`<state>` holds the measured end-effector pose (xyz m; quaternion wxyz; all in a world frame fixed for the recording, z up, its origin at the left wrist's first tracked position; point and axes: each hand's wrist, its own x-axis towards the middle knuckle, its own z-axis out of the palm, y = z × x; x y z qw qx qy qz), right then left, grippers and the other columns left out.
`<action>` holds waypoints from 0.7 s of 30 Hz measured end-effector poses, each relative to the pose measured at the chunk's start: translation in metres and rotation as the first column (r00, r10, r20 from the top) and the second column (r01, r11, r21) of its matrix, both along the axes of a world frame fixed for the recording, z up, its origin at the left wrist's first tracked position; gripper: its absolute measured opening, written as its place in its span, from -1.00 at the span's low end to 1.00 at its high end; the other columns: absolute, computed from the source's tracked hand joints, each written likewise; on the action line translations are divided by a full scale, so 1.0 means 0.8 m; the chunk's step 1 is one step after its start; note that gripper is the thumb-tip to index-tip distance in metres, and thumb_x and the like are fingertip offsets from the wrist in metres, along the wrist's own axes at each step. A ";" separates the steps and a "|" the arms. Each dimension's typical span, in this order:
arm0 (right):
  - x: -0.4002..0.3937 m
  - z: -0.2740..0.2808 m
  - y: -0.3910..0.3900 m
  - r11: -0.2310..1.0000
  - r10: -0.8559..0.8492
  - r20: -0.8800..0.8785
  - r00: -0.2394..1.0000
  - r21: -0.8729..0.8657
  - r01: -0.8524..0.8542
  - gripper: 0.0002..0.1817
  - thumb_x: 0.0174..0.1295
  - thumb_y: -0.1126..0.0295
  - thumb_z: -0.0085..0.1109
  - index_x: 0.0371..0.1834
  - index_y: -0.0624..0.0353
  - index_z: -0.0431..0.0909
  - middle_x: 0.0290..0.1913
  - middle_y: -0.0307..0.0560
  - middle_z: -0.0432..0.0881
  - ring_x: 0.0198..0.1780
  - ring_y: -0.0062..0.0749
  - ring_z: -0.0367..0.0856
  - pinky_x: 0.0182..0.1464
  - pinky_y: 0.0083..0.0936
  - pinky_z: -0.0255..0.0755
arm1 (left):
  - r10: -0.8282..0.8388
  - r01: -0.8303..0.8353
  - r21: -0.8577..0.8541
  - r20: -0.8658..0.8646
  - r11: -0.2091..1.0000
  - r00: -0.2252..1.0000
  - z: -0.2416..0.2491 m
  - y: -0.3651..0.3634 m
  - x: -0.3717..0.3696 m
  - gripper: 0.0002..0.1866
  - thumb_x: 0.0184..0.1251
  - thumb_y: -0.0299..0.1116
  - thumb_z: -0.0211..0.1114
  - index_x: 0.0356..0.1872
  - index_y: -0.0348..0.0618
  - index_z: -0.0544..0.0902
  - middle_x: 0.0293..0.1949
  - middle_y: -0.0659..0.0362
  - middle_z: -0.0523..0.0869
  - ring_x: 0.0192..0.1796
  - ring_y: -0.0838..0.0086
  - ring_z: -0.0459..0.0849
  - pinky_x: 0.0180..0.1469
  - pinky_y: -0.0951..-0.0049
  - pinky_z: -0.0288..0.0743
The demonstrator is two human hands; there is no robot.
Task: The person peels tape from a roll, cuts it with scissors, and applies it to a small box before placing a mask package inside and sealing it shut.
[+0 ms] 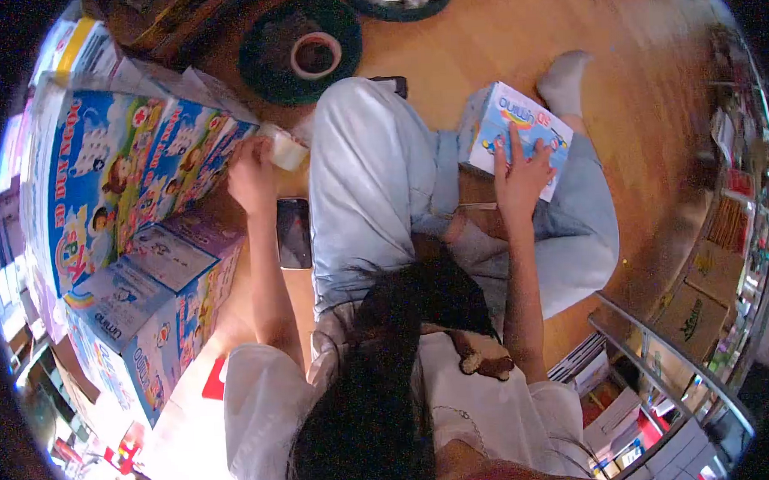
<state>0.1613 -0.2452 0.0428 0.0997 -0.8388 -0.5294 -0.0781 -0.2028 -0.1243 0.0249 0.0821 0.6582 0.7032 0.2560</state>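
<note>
My left hand [251, 177] is closed around a small whitish block-like thing [287, 151], out to the left of my knee. Motion blur hides what kind of thing it is. My right hand [524, 172] lies with fingers spread over the printed face of a white and blue box [544, 130] marked "Umino". That box rests tilted on my folded leg, its grey side turned to the left. Beside my left forearm a dark phone-like slab [294, 233] lies on the floor.
Large printed cartons [115, 166] are stacked at the left, close to my left hand. A tape roll [315, 55] sits on a dark green round stool [260, 52]; another round stool [383, 10] bears white pieces. On the right stand a metal rack [664, 356] and brown cartons [693, 325].
</note>
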 end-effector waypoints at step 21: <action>0.014 0.096 0.016 0.960 0.201 -0.184 0.962 0.233 -0.156 -0.63 0.17 0.19 -0.01 0.07 -0.15 0.43 0.07 0.04 0.33 0.14 -0.14 0.25 0.24 -0.01 -0.07 | -0.707 0.656 0.386 -0.012 0.649 0.707 0.216 -0.001 0.131 -0.92 -0.13 -0.39 0.31 -0.51 -0.04 0.65 -0.38 0.30 0.64 -0.16 0.39 0.53 -0.05 0.37 0.29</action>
